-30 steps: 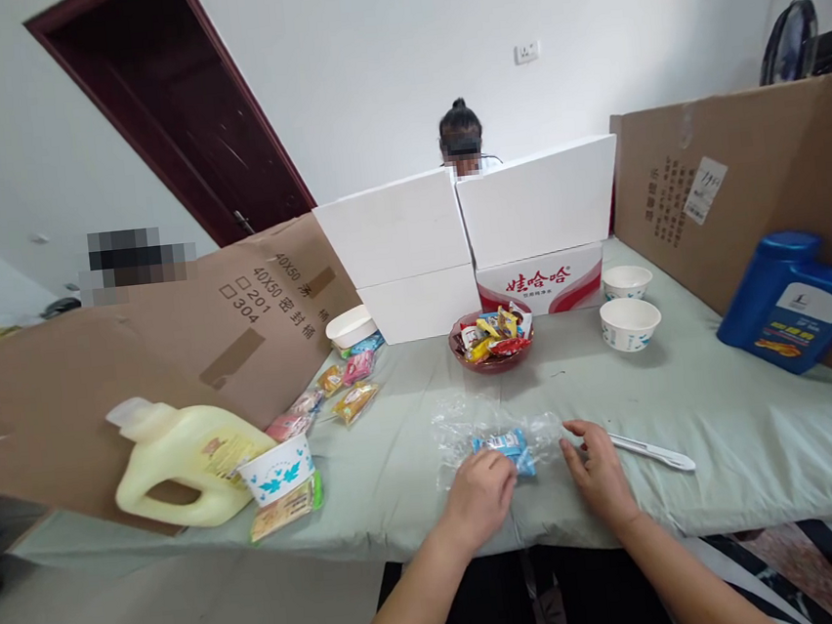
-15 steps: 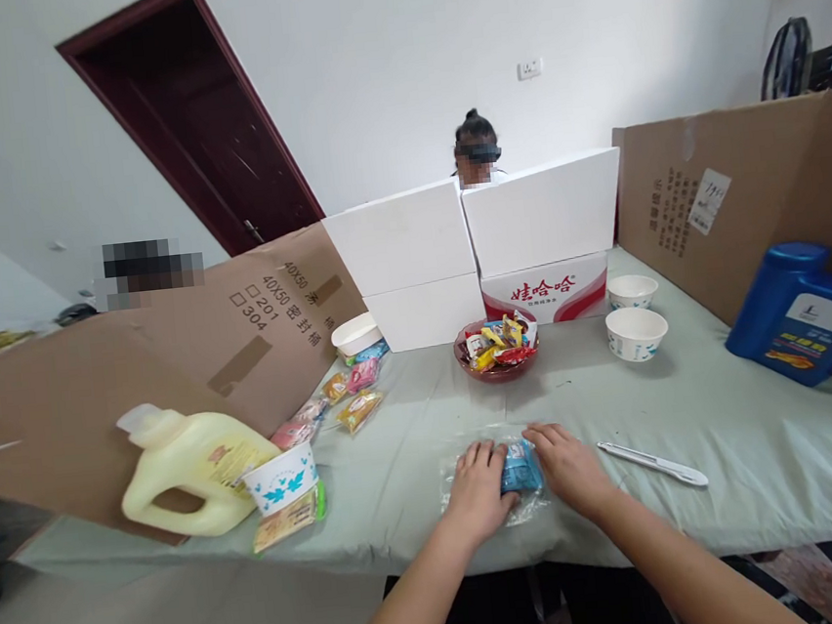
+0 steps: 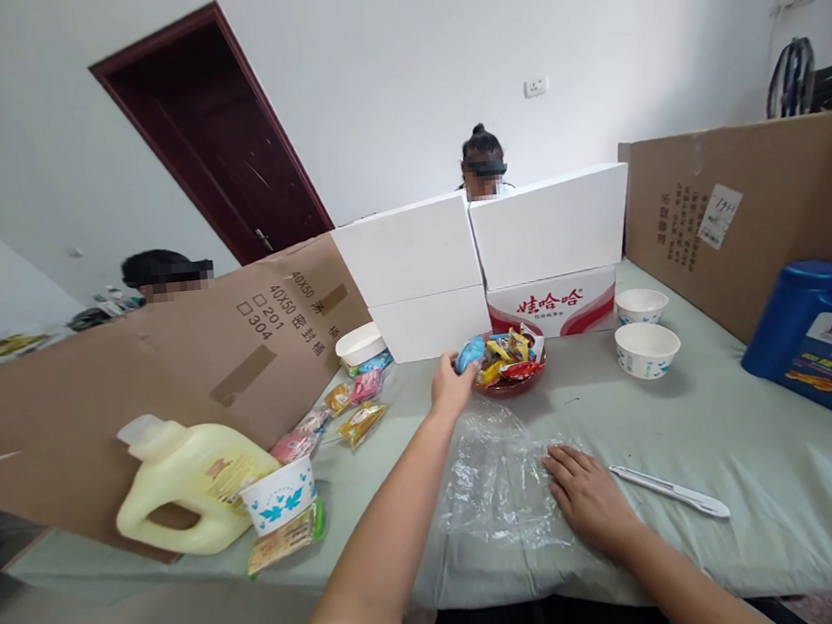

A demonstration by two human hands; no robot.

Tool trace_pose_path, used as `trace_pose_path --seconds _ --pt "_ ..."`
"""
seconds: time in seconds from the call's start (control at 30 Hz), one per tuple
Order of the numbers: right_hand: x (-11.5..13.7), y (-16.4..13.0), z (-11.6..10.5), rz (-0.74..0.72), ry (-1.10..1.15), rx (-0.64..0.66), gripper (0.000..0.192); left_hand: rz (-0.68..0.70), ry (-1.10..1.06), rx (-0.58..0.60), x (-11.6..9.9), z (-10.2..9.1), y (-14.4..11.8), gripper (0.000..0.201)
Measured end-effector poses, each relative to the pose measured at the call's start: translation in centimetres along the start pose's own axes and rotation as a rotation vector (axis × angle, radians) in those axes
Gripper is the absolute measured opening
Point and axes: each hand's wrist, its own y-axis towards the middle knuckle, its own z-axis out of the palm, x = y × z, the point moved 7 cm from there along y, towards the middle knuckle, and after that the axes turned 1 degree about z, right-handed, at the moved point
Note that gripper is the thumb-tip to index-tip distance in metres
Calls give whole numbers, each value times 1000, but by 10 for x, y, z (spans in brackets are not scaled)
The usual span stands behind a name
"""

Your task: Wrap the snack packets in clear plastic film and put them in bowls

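Far left of the reaching hand: yellow jug [image 3: 186, 481] lying on the table edge, paper cup [image 3: 278, 480] just beside it with a flat snack packet [image 3: 285, 536] under it. Nearer the hand, a loose row of snack packets [image 3: 344, 409] on the green cloth [image 3: 768, 455], running up toward a white tub [image 3: 359, 343] by the cardboard wall [image 3: 101, 401]. Left hand [image 3: 452, 385] stretched forward, fingers pinched shut on a blue candy packet [image 3: 470, 353], held at the left rim of the red bowl [image 3: 509, 385], touching or just over its pile of wrapped candy; contact with the rim cannot be told. Below that hand, closer to the person, clear plastic bag [image 3: 495, 476] spread flat on the cloth. Right hand [image 3: 588, 494] lies palm down, fingers loosely spread, on the bag's right edge, holding nothing. Just right of it, a white plastic knife [image 3: 670, 491], apart from the fingers. Beyond, two white paper bowls [image 3: 647, 347], then blue jug [image 3: 819, 334] against the right cardboard. White boxes [image 3: 484, 256] behind the bowl, another person seated past them.
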Motion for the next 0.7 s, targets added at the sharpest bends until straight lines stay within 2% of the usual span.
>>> trace_pose_path --seconds 0.07,0.13,0.23,0.33,0.4,0.47,0.5,0.53,0.6,0.7 --pt "0 0 -1 -5 -8 4 37 -32 37 -4 1 9 23 41" --pt "1 0 -3 -8 -4 -5 37 -36 69 19 4 18 33 35" --pt "1 0 -5 -5 13 -23 37 30 103 29 6 20 20 22" --pt "1 0 -5 0 16 -16 36 179 111 37 1 17 -22 21" --pt "1 0 -4 3 15 -6 36 299 101 118 -3 21 -63 19" --pt "1 0 -1 4 11 15 39 448 101 320 -4 35 -110 15" --pt "0 1 1 12 4 30 42 563 131 468 -4 45 -135 21" --pt "-2 1 3 29 -10 48 46 626 181 557 1 51 -156 30" --pt "-7 1 7 90 -50 84 58 623 318 624 19 55 -181 52" --pt "-16 -2 2 183 -96 97 68 478 451 569 45 43 -191 69"
